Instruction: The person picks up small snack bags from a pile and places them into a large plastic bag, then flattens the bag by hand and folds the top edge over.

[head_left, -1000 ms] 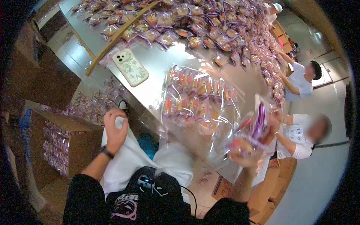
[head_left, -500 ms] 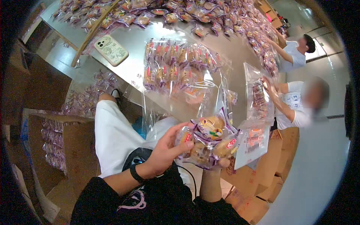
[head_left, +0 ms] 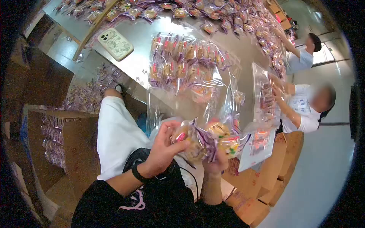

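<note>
Between my hands is a small bunch of wrapped pastries (head_left: 195, 141), brown cakes in clear packets with purple edges and red labels. My left hand (head_left: 166, 144) is closed around the left side of the bunch, thumb in front. My right hand (head_left: 216, 163) grips the packets on the right from below, its fingers partly hidden; the wrapped pastries (head_left: 224, 136) there are blurred. Beyond them, a large clear plastic bag (head_left: 224, 85) lies on the metal table (head_left: 133, 72), with rows of wrapped pastries (head_left: 176, 72) inside. Its open end hangs toward my lap.
Many loose wrapped pastries (head_left: 213, 11) cover the table's far side. A phone (head_left: 116, 44) lies left of the bag. On the right, a co-worker (head_left: 300, 102) handles another filled bag (head_left: 264, 93); another person (head_left: 302, 57) stands behind. Cardboard boxes (head_left: 81, 152) stand at left, one holding packets.
The bunch has turned and spread, its right-hand packets tipping over. My right hand has come up into view at the front. The whole view has shifted slightly.
</note>
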A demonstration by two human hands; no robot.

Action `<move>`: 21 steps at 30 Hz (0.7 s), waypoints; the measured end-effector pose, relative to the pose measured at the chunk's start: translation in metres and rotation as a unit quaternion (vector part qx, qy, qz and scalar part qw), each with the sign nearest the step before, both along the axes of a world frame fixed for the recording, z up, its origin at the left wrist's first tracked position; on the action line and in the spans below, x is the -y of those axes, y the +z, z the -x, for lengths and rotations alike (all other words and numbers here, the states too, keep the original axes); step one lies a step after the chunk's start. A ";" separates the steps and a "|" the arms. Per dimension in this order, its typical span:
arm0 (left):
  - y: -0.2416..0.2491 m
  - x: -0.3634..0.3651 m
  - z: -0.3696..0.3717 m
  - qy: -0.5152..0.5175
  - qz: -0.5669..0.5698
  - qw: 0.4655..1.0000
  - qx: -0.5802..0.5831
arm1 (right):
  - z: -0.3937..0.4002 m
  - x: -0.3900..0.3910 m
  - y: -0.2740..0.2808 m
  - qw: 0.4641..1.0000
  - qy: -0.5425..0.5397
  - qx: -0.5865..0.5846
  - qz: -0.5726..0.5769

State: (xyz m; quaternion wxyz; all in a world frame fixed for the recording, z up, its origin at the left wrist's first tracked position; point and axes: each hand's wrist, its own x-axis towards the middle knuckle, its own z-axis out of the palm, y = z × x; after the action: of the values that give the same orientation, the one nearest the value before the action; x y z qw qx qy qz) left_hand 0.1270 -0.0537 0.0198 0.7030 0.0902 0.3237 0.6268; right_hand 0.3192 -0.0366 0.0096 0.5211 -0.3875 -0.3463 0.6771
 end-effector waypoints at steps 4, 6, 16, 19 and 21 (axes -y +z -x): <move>-0.004 0.012 -0.019 0.062 0.025 0.993 -0.096 | 0.014 0.004 -0.013 0.982 -0.016 0.182 -0.050; 0.005 0.017 -0.028 0.062 0.047 0.985 -0.154 | 0.027 0.007 -0.017 0.935 -0.053 0.329 -0.118; -0.007 0.013 -0.030 0.050 -0.050 0.998 -0.001 | 0.020 -0.021 0.031 0.997 -0.066 0.013 -0.025; -0.007 0.008 -0.019 -0.028 -0.050 0.994 0.096 | 0.021 -0.031 0.034 0.992 -0.042 -0.118 0.000; -0.004 0.008 -0.015 -0.093 -0.019 0.988 0.124 | 0.028 -0.033 0.035 0.993 -0.115 -0.038 0.002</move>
State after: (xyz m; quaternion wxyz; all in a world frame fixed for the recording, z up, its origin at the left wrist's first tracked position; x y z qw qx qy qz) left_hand 0.1421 -0.0621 0.0154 0.7910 0.0547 0.2117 0.5715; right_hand 0.2914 -0.0041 0.0449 0.6075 -0.4002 -0.2777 0.6274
